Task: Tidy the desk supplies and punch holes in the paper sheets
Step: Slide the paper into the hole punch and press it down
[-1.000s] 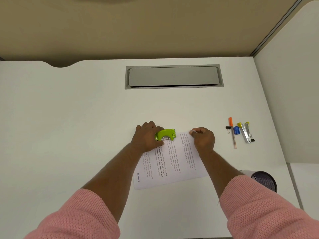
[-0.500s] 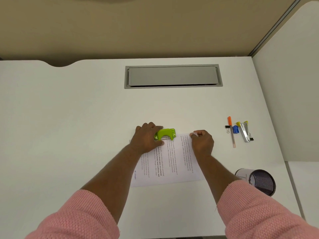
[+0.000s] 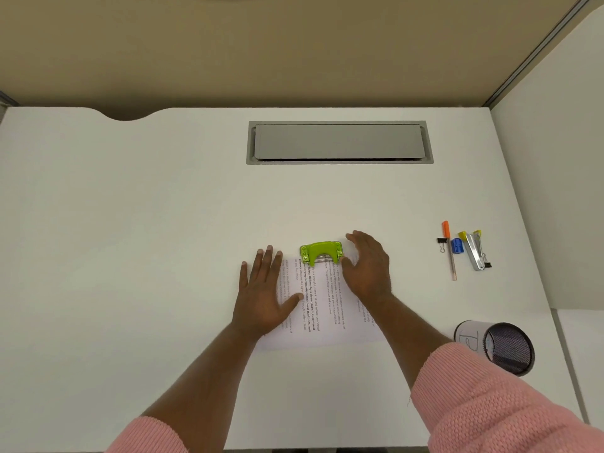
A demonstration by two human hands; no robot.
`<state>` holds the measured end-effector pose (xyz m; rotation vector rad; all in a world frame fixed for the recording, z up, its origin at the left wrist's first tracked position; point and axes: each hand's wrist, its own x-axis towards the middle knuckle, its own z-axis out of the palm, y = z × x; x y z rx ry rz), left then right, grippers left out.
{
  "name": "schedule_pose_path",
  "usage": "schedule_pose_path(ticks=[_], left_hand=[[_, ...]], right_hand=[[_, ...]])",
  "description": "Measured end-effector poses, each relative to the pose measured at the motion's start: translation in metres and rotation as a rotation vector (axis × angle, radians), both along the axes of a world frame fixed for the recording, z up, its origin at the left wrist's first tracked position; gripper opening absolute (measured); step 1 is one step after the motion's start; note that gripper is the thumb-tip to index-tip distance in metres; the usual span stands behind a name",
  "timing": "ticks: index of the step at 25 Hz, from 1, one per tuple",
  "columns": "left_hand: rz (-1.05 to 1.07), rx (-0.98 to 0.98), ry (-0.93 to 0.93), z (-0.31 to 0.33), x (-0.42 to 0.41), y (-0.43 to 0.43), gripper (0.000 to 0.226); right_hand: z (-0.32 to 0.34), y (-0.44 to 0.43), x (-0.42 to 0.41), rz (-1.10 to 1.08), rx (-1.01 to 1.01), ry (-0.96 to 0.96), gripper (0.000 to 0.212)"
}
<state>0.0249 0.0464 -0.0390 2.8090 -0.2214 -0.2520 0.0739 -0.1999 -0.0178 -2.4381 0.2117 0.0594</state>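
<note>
Your left grip (image 3: 264, 295) lies flat, fingers spread, on the left part of the printed paper sheet (image 3: 322, 308). The green hole punch (image 3: 322, 252) sits over the sheet's far edge. Your right grip (image 3: 369, 269), fingers relaxed, is just beside the punch's right end. Farther right on the surface (image 3: 163, 223) lie an orange-capped pen (image 3: 449, 253) and a stapler (image 3: 474, 251), with a mesh pen cup (image 3: 506, 348) nearer you.

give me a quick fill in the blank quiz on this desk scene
1. The open right hand is beside the ____ hole punch.
2. The left hand lies flat on the printed ____.
3. The pen beside the binder clip has an ____ cap.
Missing words: green; paper; orange.
</note>
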Motion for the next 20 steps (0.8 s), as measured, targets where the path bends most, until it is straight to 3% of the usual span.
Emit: schedule_pose_path(ticks=[3,8,20], left_hand=[[-0.021,0.036,-0.013,-0.002,-0.001,-0.002,0.108],[-0.090,0.065,0.004,0.000,0.006,-0.031,0.124],[0.025,0.067,0.053,-0.007,0.019,-0.043,0.117]], right_hand=[[-0.001,0.005,0.002,0.132,0.010,-0.050,0.056],[0.002,0.012,0.015,0.339,-0.027,0.049,0.053],[-0.004,0.014,0.014,0.287,-0.038,0.034,0.043]])
